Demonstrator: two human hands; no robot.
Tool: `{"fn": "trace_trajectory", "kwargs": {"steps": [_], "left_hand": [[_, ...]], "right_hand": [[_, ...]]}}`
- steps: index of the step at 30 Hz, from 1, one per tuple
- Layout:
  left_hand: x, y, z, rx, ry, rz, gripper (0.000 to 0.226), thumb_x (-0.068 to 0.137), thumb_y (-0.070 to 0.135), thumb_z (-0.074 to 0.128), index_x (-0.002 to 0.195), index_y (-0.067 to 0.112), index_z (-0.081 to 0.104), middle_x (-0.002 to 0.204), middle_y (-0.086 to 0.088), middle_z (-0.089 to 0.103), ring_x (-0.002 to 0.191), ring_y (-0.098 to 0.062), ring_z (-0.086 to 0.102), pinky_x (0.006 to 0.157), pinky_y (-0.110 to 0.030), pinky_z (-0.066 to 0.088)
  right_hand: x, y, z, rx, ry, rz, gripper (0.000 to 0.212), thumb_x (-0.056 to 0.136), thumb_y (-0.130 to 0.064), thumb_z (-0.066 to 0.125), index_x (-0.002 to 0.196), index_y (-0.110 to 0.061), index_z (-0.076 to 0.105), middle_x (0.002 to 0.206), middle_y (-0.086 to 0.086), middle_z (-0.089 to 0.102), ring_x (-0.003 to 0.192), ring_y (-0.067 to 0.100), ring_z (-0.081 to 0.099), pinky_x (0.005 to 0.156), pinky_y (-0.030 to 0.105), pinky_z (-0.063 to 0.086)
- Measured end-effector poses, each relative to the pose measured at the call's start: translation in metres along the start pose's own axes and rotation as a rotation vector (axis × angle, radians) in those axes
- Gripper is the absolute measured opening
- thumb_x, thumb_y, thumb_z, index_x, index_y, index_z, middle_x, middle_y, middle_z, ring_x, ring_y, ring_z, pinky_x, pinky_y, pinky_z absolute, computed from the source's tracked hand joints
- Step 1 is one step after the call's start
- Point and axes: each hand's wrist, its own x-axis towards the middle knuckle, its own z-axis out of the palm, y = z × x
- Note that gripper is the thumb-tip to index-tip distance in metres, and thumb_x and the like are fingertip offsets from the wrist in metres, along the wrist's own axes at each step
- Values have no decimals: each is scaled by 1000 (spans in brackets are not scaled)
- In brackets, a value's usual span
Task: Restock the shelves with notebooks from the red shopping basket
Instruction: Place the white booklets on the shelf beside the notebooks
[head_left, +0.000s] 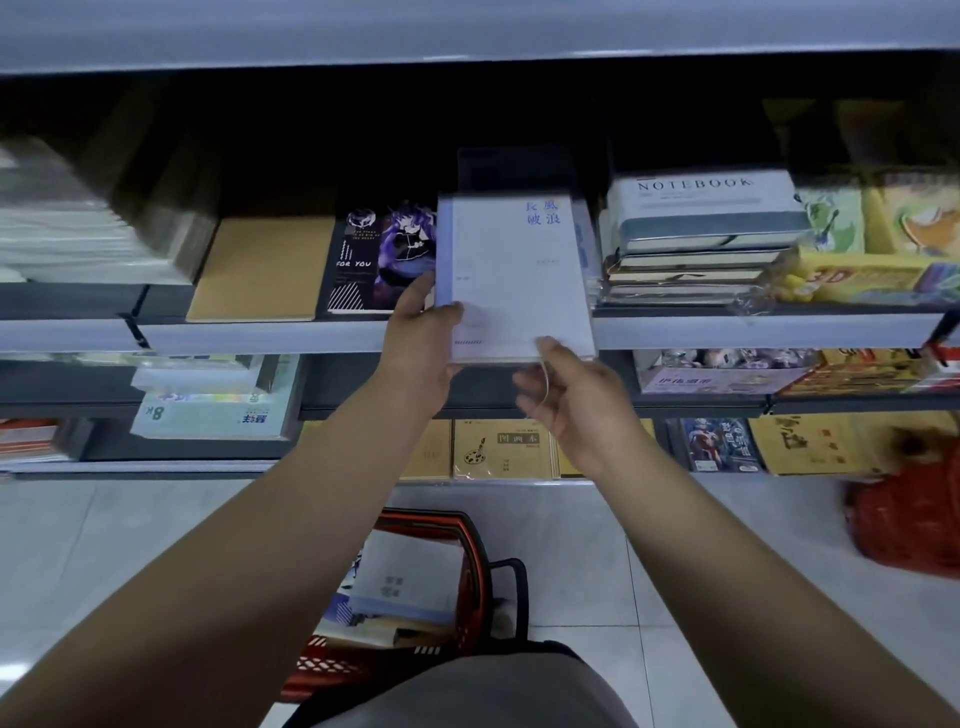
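Observation:
A white notebook (511, 270) with blue characters lies over the front lip of the middle shelf (260, 335), between a purple anime notebook (384, 257) and a stack of grey notebooks (701, 239). My left hand (423, 343) grips its lower left corner, thumb on the cover. At the near right edge my right hand (571, 395) touches it with the fingertips, fingers loosely spread. The red shopping basket (395, 660) stands on the floor below my arms, with several notebooks (405, 582) inside.
A brown kraft notebook (262, 267) lies left of the purple one. Yellow 3D boxes (857, 275) fill the shelf's right end. Lower shelves hold drawing books (501, 449) and paper packs (208, 410). A red bag (909, 519) sits on the tiled floor at right.

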Motion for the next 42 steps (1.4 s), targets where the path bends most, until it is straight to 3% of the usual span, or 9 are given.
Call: {"fn": "trace_trajectory", "kwargs": {"steps": [4,9,11,14,18,21,27,32,42], "left_hand": [[6,0,6,82,45,70,36,96,1,48,121,25,59,97,11,68,91,-12,63,85,-35,48],[7,-3,3,215,18,133,38,96,4,52,130,22,57,106,2,69,102,-16,64,100,-36,47],[5,-5,1,234,-35,162,38,98,4,51,132,19,57,111,0,69,102,-12,64,94,-29,49],[2,-5,3,287,-100,190,35,97,5,50,126,23,59,107,10,68,84,5,61,70,-13,45],[4,-7,7,318,-131,195,34,96,5,53,123,25,58,111,9,68,89,-1,61,74,-18,44],[6,-4,7,360,-122,214,33,97,6,52,122,26,58,107,10,67,82,6,60,70,-12,45],[9,-3,11,408,-100,199,46,100,11,47,144,23,45,133,4,59,113,-14,55,93,-30,42],[8,-2,11,409,-96,215,40,100,6,44,127,34,51,115,17,62,95,1,57,86,-26,43],[5,0,12,398,-91,175,47,103,10,43,147,24,42,134,10,54,119,-9,51,105,-32,39]], "right_hand": [[-2,10,12,-169,-95,35,26,98,-35,52,92,-12,64,65,-4,66,50,8,60,51,23,52],[6,2,20,-149,-90,1,24,99,-31,54,87,-13,63,67,-5,70,54,7,63,56,23,53],[10,-1,21,-136,-70,-19,26,99,-31,54,83,-13,64,67,-6,70,55,6,63,58,22,53],[15,-5,22,-126,-31,-60,27,98,-30,55,79,-13,64,65,-6,70,56,5,64,59,21,52],[25,-10,25,-106,38,-99,27,98,-30,56,77,-14,63,64,-4,68,54,7,62,57,22,52],[32,-13,27,-123,73,-115,27,97,-31,57,77,-15,64,60,-3,65,56,11,62,59,24,54],[42,-14,31,-116,109,-91,29,95,-36,59,77,-13,63,55,-1,62,51,12,62,56,22,52],[48,-16,31,-103,103,-69,28,94,-36,60,81,-12,62,54,-2,61,47,10,60,53,20,52],[53,-22,34,-112,104,-55,31,93,-38,61,76,-12,61,59,0,62,49,10,60,62,26,53]]}}
